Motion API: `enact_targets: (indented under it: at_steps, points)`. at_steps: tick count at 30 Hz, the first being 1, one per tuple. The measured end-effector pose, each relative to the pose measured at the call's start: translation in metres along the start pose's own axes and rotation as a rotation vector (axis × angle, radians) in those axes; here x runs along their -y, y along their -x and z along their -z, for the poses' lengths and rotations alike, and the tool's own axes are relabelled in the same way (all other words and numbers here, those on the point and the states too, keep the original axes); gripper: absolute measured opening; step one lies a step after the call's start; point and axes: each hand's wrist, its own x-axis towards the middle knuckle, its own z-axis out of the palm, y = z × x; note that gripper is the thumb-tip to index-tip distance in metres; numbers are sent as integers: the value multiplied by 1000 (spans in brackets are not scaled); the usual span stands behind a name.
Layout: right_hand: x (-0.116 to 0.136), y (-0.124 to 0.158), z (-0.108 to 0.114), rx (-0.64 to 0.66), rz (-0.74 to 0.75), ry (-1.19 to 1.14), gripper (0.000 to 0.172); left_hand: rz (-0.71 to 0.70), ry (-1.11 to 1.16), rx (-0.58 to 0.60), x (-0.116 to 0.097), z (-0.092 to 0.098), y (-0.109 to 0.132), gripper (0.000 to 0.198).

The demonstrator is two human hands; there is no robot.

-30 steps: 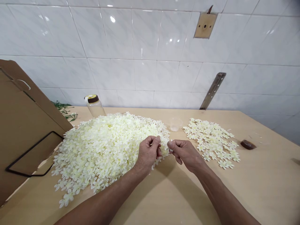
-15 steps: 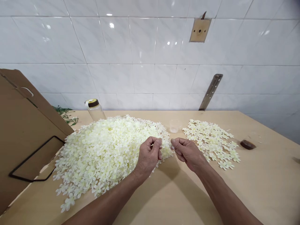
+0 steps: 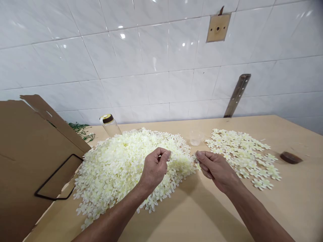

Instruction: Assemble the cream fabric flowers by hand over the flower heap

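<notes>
While pale piece [image 3: 196, 159], perhaps petal, is pinched right of centre by right hand [image 3: 214, 168], left hand [image 3: 154, 168] is closed, any contents hidden; if loosened, piece could be lost in centre-left artificial-flower heap [image 3: 118, 161].

A tiled wall [image 3: 156, 50], table [image 3: 202, 222] and heaped blossoms [image 3: 121, 161] suggest a workroom.

The left grip [image 3: 155, 166], right grip [image 3: 214, 167] and both forearms [image 3: 120, 212] are bare.

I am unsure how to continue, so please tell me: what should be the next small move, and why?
Perhaps the right grip should go to the spread flowers: it seems to pinch something small and pale, and stands between them and the pile.
</notes>
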Motion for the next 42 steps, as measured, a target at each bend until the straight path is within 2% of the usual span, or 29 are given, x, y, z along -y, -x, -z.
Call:
enact_targets:
  at_steps: [3, 5, 9, 12, 15, 20, 24, 26, 30, 34, 35, 37, 40, 42]
  points:
    - [-1, 0, 2, -25, 6, 42, 44, -9, -103, -63, -4, 20, -8, 31]
    - [0, -1, 2, -39, 1, 82, 45, -32, -181, -57, -8, 33, -11, 33]
    - [3, -5, -2, -55, -20, 232, 45, -84, -301, -91, -16, 47, -16, 34]
    - [8, -10, -6, -50, -49, 353, 45, -93, -363, -90, -19, 48, -20, 33]
    - [13, -15, -13, 12, -82, 402, 42, -67, -398, -65, -18, 47, -27, 33]
    - [17, -25, -28, 80, -63, 364, 36, -49, -437, -31, -13, 47, -37, 32]
    - [12, -34, -38, 125, -56, 307, 31, -53, -434, -70, -11, 44, -43, 27]
    - [7, -39, -40, 144, -53, 307, 34, -59, -452, -107, -9, 42, -47, 23]
    - [3, -45, -36, 132, -4, 285, 40, -71, -464, -192, -9, 41, -54, 16]
    - [6, -42, -13, 60, 19, 333, 39, -119, -450, -241, -19, 35, -45, 16]
    - [8, -40, -4, 34, 14, 361, 40, -143, -434, -213, -22, 31, -37, 15]
    - [10, -32, 17, -36, 7, 406, 41, -204, -411, -59, -25, 17, -17, 15]
    - [12, -15, 52, -175, 1, 415, 43, -315, -440, 340, -13, -11, 21, 19]
    - [15, 0, 76, -280, -3, 447, 44, -468, -428, 553, 4, -30, 43, 15]
